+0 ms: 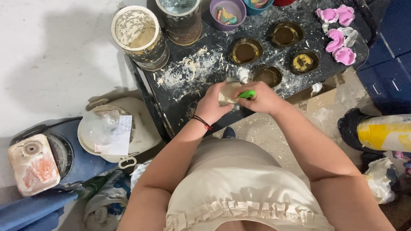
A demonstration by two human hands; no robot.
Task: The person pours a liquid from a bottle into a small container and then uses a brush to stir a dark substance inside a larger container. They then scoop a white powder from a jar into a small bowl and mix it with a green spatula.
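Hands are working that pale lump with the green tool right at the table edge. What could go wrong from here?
1. The left hand holds the pale lump over the near edge of the black table; a slip would likely drop it to the floor.
2. The right hand works the green tool close to the left fingers, which it might nick.
3. An elbow swing could knock the round moulds nearby.
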